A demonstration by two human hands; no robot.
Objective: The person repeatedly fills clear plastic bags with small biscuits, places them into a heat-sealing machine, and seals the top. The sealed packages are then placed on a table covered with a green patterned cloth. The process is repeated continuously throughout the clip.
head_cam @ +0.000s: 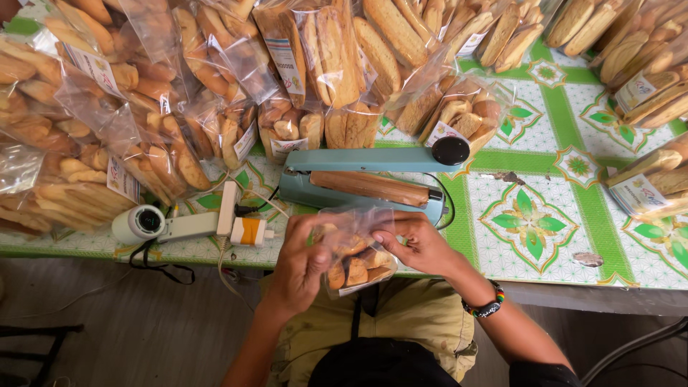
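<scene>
- The left hand (304, 261) and right hand (419, 244) both pinch the top of a small clear plastic bag of golden rusk slices (352, 266), held over the table's near edge.
- At 12 o'clock from the bag, just beside it, sits a teal heat sealer with a brown bar and black knob (369, 179).
- At 9 o'clock lies a white handheld device (179, 223).
- Filled clear bags of rusks (143, 93) crowd the green-patterned tablecloth (545, 215) from 10 to 2 o'clock.

- A small clear plastic bag (355, 256) holds golden-brown rusk pieces (356, 271), packed at its lower end.
- Its crinkled, unfilled top points toward the table (559, 215).
- It sits off the table's near edge, gripped on both sides by the left hand (304, 266) and right hand (423, 245).
</scene>
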